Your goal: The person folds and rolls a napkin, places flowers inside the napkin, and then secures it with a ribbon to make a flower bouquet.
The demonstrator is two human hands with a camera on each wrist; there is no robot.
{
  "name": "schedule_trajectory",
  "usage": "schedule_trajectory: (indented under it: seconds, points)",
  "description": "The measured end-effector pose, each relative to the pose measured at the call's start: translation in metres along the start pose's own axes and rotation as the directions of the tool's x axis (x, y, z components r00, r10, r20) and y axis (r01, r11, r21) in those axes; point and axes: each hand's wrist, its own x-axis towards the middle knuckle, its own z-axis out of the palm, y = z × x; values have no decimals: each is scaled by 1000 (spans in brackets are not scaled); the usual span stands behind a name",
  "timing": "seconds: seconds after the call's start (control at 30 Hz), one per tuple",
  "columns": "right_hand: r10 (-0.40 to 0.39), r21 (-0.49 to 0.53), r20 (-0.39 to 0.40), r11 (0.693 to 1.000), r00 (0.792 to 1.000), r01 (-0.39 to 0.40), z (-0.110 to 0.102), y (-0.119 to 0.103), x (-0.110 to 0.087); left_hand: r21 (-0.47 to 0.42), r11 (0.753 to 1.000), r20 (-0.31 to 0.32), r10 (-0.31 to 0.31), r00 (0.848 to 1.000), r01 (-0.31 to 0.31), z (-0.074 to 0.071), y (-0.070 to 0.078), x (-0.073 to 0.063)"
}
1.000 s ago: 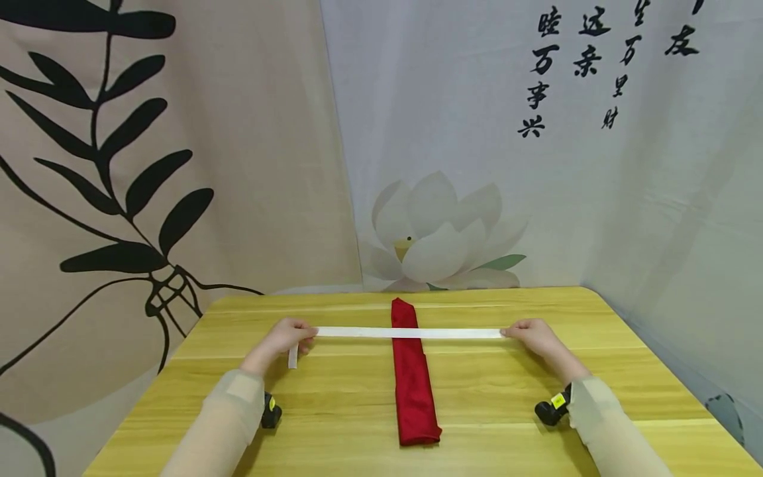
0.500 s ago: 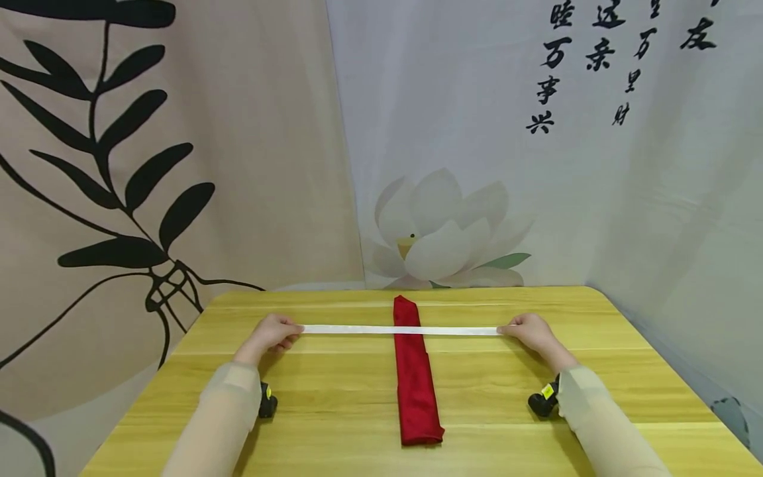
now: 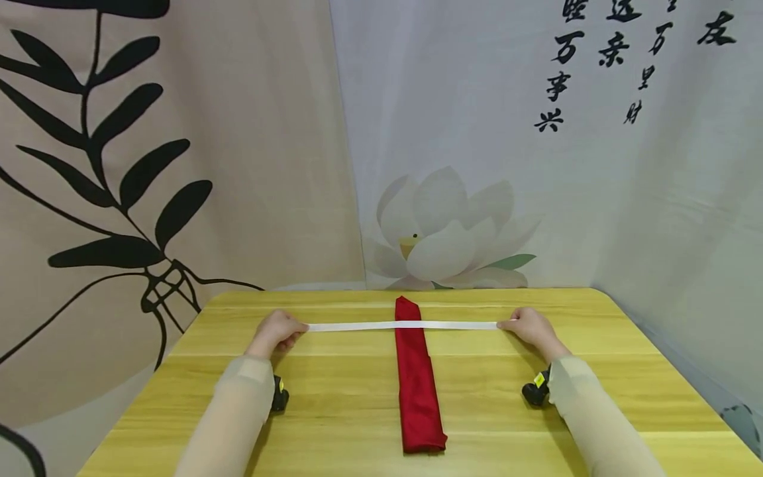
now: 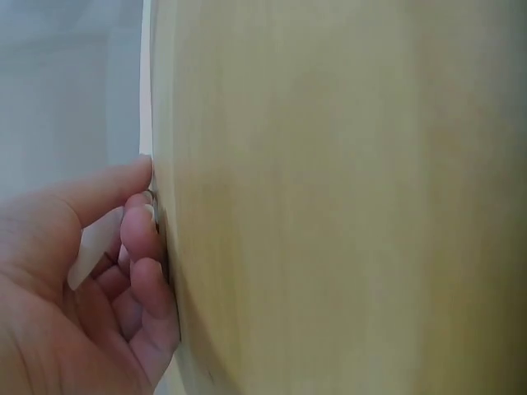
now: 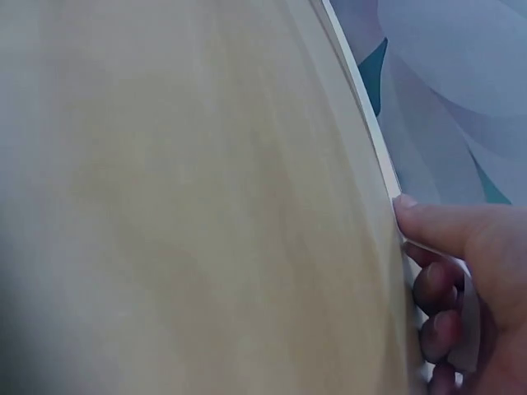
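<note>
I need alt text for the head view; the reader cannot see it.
A person's left hand and right hand hold a white strip across a red cloth on a wood-grain table. Behind, a backdrop shows black leaves, a lotus and Chinese characters.

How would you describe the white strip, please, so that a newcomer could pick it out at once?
Start with the yellow wood-grain table. Over its far part, the left hand and right hand pinch the white strip, stretched straight between them across the red cloth. Unlike that broader cloth, which runs near to far, the strip is narrow, white and runs side to side.
</note>
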Motion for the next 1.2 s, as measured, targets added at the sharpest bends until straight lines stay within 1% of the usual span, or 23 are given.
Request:
schedule_trajectory:
  seconds: [0.27,0.3,0.37,0.53,0.63,0.8,0.87,0.97,1.03,1.1,1.2]
  points:
    - [-1,-10,7,1000,1000,1,-5,-4,8,-38,999,-18,-40,999,39,-1,5,5]
    - [0,-13,6,1000,1000,0,-5,-4,8,-53,998,-17,-47,999,46,-1,6,6]
    - [10,-19,10,1000,1000,-10,-6,-4,9,-44,998,-21,-53,998,52,1,7,7]
    - [58,-23,18,998,998,-58,-4,-3,14,66,997,-44,-35,998,38,4,8,13]
    - [78,-12,25,997,997,-78,-3,-2,19,90,995,-55,-36,998,41,4,8,18]
    - [98,2,21,995,995,-98,-2,-4,28,74,996,-59,-34,998,39,1,9,22]
    - [106,2,14,994,994,-106,-1,-6,30,69,996,-61,-44,997,48,1,8,24]
    - [126,-1,24,992,992,-126,2,-7,31,54,996,-54,-65,996,68,4,5,27]
    - [139,4,36,990,990,-139,3,-7,31,33,997,-56,-67,996,69,6,3,29]
    - [150,15,37,988,988,-151,3,-6,32,11,998,-63,-64,996,64,7,4,29]
    - [166,17,18,986,986,-166,0,-8,39,0,999,-86,-45,995,45,4,11,32]
